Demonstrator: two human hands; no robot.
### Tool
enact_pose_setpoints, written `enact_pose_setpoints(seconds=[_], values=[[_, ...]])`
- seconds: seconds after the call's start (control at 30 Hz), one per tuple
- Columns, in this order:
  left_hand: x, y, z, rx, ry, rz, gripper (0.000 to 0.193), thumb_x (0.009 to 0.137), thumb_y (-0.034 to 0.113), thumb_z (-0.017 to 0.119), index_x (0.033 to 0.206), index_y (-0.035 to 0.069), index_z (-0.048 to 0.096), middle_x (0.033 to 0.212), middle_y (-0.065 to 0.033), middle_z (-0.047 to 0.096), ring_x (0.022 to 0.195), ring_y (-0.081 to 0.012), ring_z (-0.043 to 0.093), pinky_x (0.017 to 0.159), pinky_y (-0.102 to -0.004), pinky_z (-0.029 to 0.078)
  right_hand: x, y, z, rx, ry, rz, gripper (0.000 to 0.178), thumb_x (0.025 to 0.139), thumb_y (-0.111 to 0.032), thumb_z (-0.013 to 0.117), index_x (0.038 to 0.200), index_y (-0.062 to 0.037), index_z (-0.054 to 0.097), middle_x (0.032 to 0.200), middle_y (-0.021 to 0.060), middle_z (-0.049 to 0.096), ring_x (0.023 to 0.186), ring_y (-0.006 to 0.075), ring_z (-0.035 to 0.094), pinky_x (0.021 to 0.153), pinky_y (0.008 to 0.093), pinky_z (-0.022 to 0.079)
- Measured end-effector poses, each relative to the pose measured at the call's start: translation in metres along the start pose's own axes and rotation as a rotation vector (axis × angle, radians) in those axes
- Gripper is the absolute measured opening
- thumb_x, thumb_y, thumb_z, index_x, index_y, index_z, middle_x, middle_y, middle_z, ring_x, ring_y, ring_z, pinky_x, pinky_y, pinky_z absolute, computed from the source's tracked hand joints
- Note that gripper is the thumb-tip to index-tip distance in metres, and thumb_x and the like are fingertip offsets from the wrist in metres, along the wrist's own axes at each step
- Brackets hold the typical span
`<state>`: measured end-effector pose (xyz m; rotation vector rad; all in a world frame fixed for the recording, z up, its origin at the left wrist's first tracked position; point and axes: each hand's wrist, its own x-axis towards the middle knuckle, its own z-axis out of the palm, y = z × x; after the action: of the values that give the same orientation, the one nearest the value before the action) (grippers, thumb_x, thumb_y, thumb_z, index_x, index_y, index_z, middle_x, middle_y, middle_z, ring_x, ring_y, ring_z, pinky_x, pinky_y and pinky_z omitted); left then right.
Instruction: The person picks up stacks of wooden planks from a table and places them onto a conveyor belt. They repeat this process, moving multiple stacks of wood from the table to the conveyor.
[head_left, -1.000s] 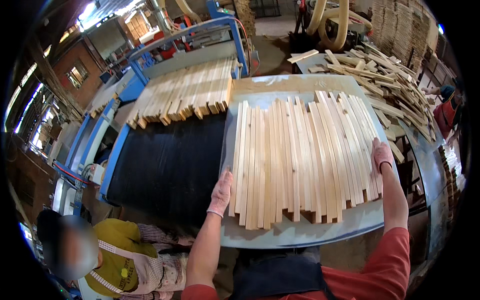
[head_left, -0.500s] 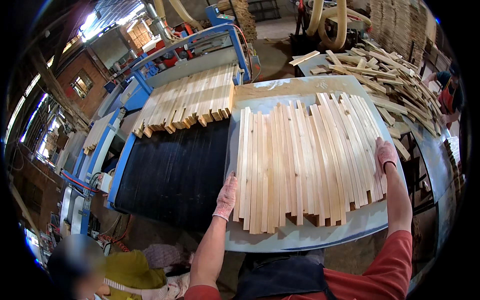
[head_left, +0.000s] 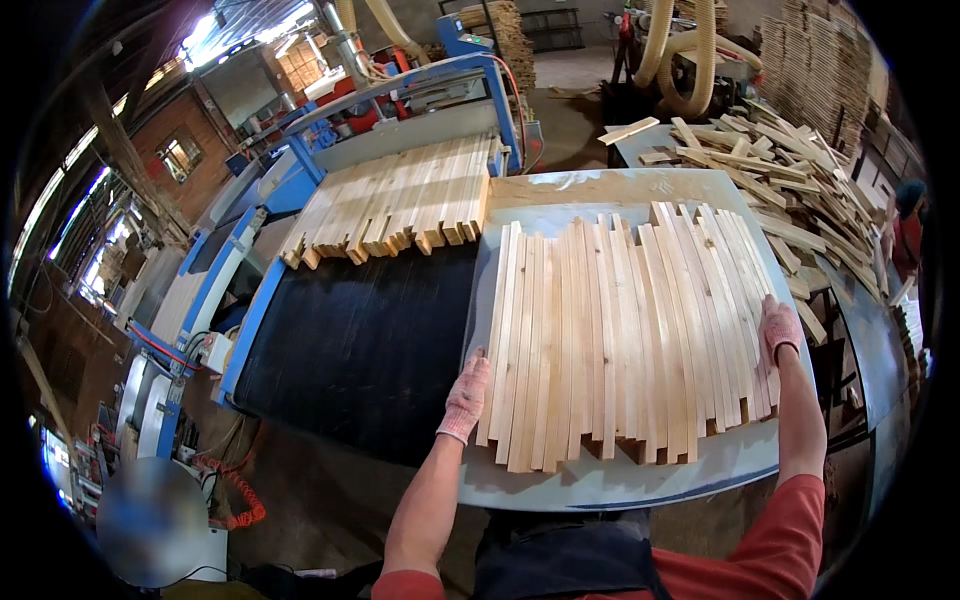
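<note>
Head: wooden strips (head_left: pixel 630 340), long axes forward

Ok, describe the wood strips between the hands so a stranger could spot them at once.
Find the black conveyor belt, then the pale grey table to its right. On that table lie light wooden strips, side by side, with uneven near ends. Unlike the wood on the belt or the jumbled pile to the right, this batch sits between the left hand and right hand.
</note>
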<state>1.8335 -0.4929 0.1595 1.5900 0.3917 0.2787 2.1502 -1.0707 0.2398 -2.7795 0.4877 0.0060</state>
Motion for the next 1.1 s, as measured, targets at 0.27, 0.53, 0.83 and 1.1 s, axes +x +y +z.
enact_pose_setpoints(seconds=[0.27,0.53,0.83,1.1], values=[[0.005,-0.001,-0.002,0.116,-0.056,-0.017,0.055,0.119,0.023,0.036,0.167,-0.002,0.025,0.173,-0.0145,0.031,0.156,-0.0206,0.036,0.131,-0.0290,0.026,0.001,0.009,0.002,0.016,0.040,-0.030,0.075,0.108,-0.062,0.037,0.129,0.0019,0.069,0.134,0.0303,0.067,0.127,0.0459,0.062,0.109,0.0522,0.047],[0.013,-0.037,-0.016,-0.119,-0.044,0.002,0.078,0.096,-0.018,0.034,0.170,0.004,0.020,0.172,-0.0158,0.031,0.157,-0.0288,0.037,0.130,-0.0346,0.033,-0.002,0.002,0.000,-0.005,0.016,0.011,0.079,0.106,-0.066,0.038,0.130,0.0011,0.070,0.135,0.0292,0.067,0.129,0.0454,0.062,0.109,0.0520,0.048],[0.013,-0.045,-0.021,-0.091,-0.020,0.011,0.069,0.105,-0.010,0.031,0.171,0.009,0.021,0.171,-0.0150,0.034,0.157,-0.0306,0.037,0.128,-0.0378,0.039,0.008,0.007,0.008,-0.001,0.013,-0.032,0.079,0.106,-0.068,0.037,0.130,0.0002,0.069,0.134,0.0297,0.067,0.128,0.0456,0.062,0.108,0.0524,0.048],[0.010,-0.031,-0.014,-0.261,-0.016,-0.026,0.064,0.105,-0.013,0.027,0.168,-0.001,0.021,0.175,-0.0124,0.026,0.159,-0.0267,0.031,0.134,-0.0365,0.027,0.003,0.005,0.005,0.036,0.019,-0.009,0.075,0.106,-0.064,0.039,0.131,0.0015,0.068,0.134,0.0317,0.066,0.129,0.0467,0.061,0.110,0.0516,0.046]])
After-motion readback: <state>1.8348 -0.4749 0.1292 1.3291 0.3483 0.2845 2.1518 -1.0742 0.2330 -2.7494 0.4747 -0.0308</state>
